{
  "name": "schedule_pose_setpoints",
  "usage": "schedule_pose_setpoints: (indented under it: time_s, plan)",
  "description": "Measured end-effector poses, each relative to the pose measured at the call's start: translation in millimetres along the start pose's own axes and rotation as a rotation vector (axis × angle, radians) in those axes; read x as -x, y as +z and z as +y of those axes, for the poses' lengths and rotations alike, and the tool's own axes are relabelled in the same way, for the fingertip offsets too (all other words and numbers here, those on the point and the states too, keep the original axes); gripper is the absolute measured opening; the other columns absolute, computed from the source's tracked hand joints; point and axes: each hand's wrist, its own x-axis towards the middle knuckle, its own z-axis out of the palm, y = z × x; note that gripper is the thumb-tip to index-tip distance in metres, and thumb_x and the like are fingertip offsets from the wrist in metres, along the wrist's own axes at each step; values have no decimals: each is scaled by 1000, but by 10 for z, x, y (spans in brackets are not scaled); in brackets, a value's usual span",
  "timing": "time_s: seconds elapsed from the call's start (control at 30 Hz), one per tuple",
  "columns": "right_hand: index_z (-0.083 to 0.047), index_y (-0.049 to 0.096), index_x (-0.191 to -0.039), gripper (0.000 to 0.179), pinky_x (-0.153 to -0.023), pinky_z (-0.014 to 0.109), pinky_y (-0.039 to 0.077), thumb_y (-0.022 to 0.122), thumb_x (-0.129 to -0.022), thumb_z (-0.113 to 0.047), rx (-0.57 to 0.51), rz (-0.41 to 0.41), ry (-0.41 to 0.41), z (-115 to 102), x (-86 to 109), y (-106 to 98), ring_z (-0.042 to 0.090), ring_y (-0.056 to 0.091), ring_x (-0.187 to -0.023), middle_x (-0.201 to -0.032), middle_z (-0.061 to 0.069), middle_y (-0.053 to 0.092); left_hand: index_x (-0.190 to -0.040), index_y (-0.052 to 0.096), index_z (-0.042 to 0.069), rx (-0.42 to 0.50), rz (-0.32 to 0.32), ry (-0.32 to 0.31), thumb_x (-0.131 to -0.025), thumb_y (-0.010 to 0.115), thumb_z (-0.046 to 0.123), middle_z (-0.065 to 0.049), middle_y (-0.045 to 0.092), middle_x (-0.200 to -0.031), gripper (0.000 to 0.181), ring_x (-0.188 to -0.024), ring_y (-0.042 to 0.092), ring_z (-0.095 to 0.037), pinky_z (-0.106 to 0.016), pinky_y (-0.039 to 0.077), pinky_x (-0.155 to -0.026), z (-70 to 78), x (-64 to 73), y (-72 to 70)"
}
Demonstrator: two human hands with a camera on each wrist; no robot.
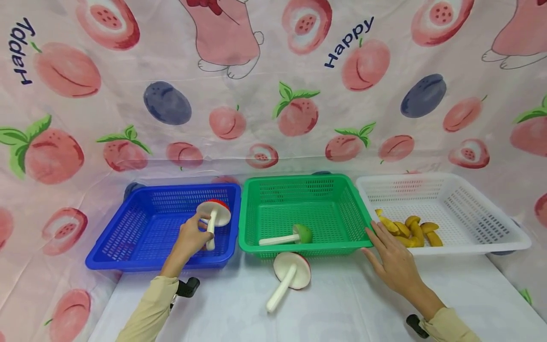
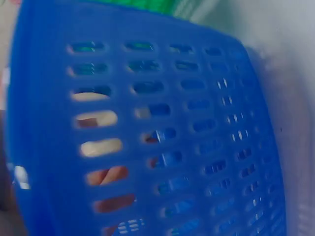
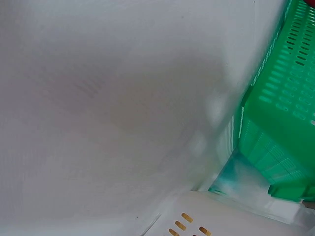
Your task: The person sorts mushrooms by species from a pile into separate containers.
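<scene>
In the head view my left hand [image 1: 190,240] grips the white stem of a red-capped toy mushroom [image 1: 221,214] inside the right side of the blue basket [image 1: 141,264]. Slots in the basket wall [image 2: 192,147] show bits of fingers and the pale mushroom in the left wrist view. My right hand [image 1: 396,266] has its fingers extended, fingertips right at the rims where the green basket [image 1: 299,247] and white basket [image 1: 474,248] meet. A green-capped toy mushroom [image 1: 304,233] lies on its side in the green basket. Another red-capped mushroom [image 1: 295,273] lies on the table before it.
The three baskets stand side by side along the back of the white-covered table [image 1: 337,308]. Several yellow toy mushrooms [image 1: 414,231] are bunched at the white basket's front left. A fruit-print cloth [image 1: 265,85] hangs behind. Each wrist carries a small black camera [image 1: 188,287].
</scene>
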Motion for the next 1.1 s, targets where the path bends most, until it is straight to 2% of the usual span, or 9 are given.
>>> schedule_pose_setpoints:
  time_s: [0.1, 0.23, 0.3, 0.37, 0.5, 0.63, 0.8, 0.97, 1.1]
  plan:
    - [2, 56, -129, 56, -105, 44, 37, 68, -85, -30, 3, 6, -5, -1, -5, -4, 37, 44, -127, -138, 21, 48, -126, 48, -6, -23, -42, -10, -78, 61, -9, -31, 57, -106, 50, -68, 63, -28, -36, 57, -53, -37, -18, 8]
    - [3, 56, -129, 55, -97, 51, 42, 66, -87, -32, 6, 4, -11, 5, -12, 9, 37, 44, -127, -138, 20, 48, -126, 46, -8, -79, -92, -12, -81, 60, -9, -31, 58, -104, 46, -76, 62, -32, -35, 57, -54, -80, -34, 24]
    - [3, 56, -129, 55, -97, 51, 42, 67, -86, -31, 3, 3, -11, 11, -12, 23, 36, 44, -128, -138, 20, 47, -124, 47, -8, -146, -112, -12, -82, 60, -7, -28, 60, -101, 44, -85, 60, -36, -37, 56, -58, -85, -43, 31]
    - [2, 55, -130, 56, -102, 46, 39, 68, -86, -30, -2, -2, -2, 15, -5, 33, 36, 43, -128, -139, 20, 47, -122, 50, -8, -216, -133, -14, -81, 61, -6, -26, 62, -98, 43, -94, 56, -38, -40, 55, -63, -81, -49, 35]
    - [1, 55, -130, 57, -108, 40, 33, 71, -83, -26, -5, -14, 20, 7, 15, 38, 35, 42, -129, -140, 19, 47, -119, 55, -9, -311, -161, -14, -80, 62, -3, -22, 63, -96, 40, -99, 51, -38, -42, 53, -69, -64, -46, 33]
    - [1, 55, -130, 58, -103, 47, 38, 72, -82, -25, -1, -25, 31, 6, 20, 27, 35, 42, -129, -140, 19, 46, -116, 58, -9, -339, -141, 26, -79, 64, -2, -24, 63, -101, 38, -96, 55, -37, -44, 53, -71, -46, -27, 19]
    - [1, 55, -131, 57, -101, 49, 39, 71, -83, -26, -3, -31, 41, 18, 41, 24, 35, 41, -130, -140, 19, 46, -117, 60, -6, -385, -110, 67, -81, 63, 2, -26, 60, -113, 37, -103, 55, -39, -55, 49, -76, -2, 28, -15]
    - [1, 55, -130, 57, -108, 41, 34, 72, -82, -25, -2, -36, 41, 15, 56, 30, 35, 41, -130, -140, 19, 46, -117, 62, -2, -397, -51, 86, -82, 63, 6, -26, 57, -117, 36, -106, 53, -40, -58, 47, -76, 67, 124, -32]
    - [2, 55, -130, 57, -113, 31, 24, 71, -82, -25, -3, -19, 30, 7, 35, 23, 36, 42, -129, -139, 19, 47, -116, 64, 0, -356, 9, 138, -83, 63, 7, -25, 56, -119, 34, -110, 52, -42, -59, 47, -79, 158, 218, -23]
